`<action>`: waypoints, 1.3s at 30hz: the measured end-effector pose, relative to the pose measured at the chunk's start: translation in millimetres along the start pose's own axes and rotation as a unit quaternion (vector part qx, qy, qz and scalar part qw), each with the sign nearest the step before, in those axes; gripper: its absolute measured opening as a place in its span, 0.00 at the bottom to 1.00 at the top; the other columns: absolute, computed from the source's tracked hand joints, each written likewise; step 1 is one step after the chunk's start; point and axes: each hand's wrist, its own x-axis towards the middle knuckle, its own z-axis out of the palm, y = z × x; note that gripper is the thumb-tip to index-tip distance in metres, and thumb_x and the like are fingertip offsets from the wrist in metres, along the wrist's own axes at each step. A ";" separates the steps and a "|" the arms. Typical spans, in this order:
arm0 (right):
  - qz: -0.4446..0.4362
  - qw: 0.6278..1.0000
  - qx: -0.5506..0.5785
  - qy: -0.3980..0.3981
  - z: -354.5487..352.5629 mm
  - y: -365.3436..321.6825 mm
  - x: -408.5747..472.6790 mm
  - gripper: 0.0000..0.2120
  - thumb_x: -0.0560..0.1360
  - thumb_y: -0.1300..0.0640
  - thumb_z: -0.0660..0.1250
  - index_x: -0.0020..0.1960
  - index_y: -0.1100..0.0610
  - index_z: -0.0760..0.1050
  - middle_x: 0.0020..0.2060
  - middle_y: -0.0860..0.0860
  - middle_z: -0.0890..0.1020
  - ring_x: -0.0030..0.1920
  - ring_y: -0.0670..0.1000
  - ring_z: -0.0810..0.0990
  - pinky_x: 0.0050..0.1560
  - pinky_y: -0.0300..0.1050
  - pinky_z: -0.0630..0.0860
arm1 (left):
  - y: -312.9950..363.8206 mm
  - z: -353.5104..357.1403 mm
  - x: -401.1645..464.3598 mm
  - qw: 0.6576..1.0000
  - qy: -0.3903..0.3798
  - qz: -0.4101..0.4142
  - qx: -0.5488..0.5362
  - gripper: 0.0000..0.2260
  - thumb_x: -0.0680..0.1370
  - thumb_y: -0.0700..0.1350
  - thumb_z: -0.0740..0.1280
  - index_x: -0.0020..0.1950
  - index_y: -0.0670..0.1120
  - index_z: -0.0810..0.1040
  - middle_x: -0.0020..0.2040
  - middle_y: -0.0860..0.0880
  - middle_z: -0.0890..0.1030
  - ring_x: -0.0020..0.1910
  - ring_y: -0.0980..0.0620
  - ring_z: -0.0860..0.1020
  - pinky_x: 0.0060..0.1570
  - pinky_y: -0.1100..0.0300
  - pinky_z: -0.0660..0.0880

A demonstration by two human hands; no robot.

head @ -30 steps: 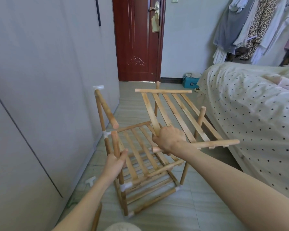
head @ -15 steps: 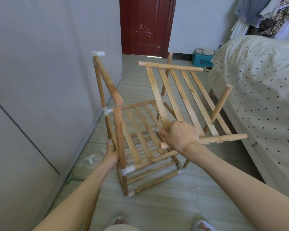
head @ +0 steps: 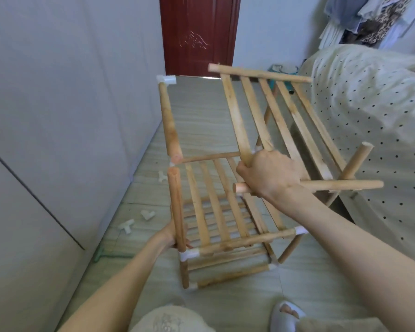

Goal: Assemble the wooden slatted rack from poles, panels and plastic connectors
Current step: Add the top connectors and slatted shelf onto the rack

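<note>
Head view: right hand (head: pixel 271 174) at frame centre, fingers curled round the near rail of a loose slatted panel (head: pixel 280 125) tilted above the half-built rack (head: pixel 216 226) on the floor, left hand (head: pixel 171 236) lower left gripping its front-left pole (head: pixel 176 209), spare white connectors (head: pixel 127 226) left on floor.

Pale wood rack (head: pixel 216 212), white connectors (head: pixel 167 80), black-dotted cream bedspread (head: pixel 369 111).

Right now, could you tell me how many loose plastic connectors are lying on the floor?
3, all left of the rack: one nearest the wall, one just beside it, and one farther back by the pole. Others may be hidden behind the rack.
</note>
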 end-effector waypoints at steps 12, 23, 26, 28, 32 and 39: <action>-0.004 0.982 0.019 0.186 -55.6 21.3 -23.3 0.22 0.77 0.48 0.58 0.28 0.54 0.55 0.24 0.49 0.61 0.30 0.56 0.67 0.32 0.44 0.58 | 23.5 4.7 -50.9 0.987 -0.066 0.044 0.142 0.15 0.79 0.40 0.62 0.56 0.59 0.64 0.33 0.48 0.77 0.31 0.51 0.75 0.32 0.56 0.77; -0.113 0.982 0.004 0.153 -26.5 1.6 -21.2 0.21 0.79 0.50 0.54 0.31 0.55 0.53 0.28 0.49 0.67 0.31 0.54 0.66 0.26 0.42 0.50 | 147.9 -30.4 -86.5 0.918 0.240 0.287 -0.127 0.18 0.78 0.32 0.51 0.68 0.38 0.65 0.45 0.44 0.73 0.33 0.53 0.70 0.27 0.66 0.69; -0.126 0.979 0.009 0.160 -18.3 -3.0 -22.1 0.19 0.80 0.50 0.54 0.33 0.56 0.57 0.30 0.50 0.69 0.31 0.53 0.67 0.26 0.42 0.49 | 197.6 -40.5 -112.6 0.874 0.290 0.360 -0.149 0.19 0.76 0.33 0.51 0.65 0.40 0.69 0.42 0.47 0.75 0.34 0.54 0.72 0.30 0.66 0.69; -0.139 0.977 0.006 0.162 -17.6 -7.4 -25.0 0.16 0.79 0.49 0.57 0.36 0.56 0.60 0.28 0.51 0.73 0.29 0.53 0.69 0.28 0.40 0.50 | 221.8 -33.6 -128.5 0.872 0.264 0.393 -0.121 0.16 0.78 0.36 0.53 0.64 0.41 0.70 0.44 0.47 0.76 0.38 0.53 0.75 0.35 0.65 0.73; -0.134 0.963 -0.026 0.232 -27.7 -18.5 -34.4 0.29 0.57 0.47 0.80 0.29 0.54 0.57 0.14 0.49 0.69 0.14 0.51 0.69 0.27 0.36 0.41 | 246.6 4.7 -151.1 0.908 0.091 0.398 -0.090 0.14 0.83 0.50 0.53 0.64 0.43 0.66 0.52 0.45 0.79 0.47 0.49 0.82 0.45 0.58 0.79; -0.184 0.960 0.002 0.211 -34.0 -10.3 -32.3 0.27 0.62 0.42 0.76 0.28 0.54 0.59 0.18 0.51 0.73 0.20 0.54 0.75 0.24 0.36 0.50 | 252.7 32.1 -154.1 0.890 -0.015 0.353 -0.289 0.09 0.84 0.41 0.52 0.52 0.42 0.70 0.47 0.37 0.80 0.41 0.44 0.84 0.42 0.52 0.81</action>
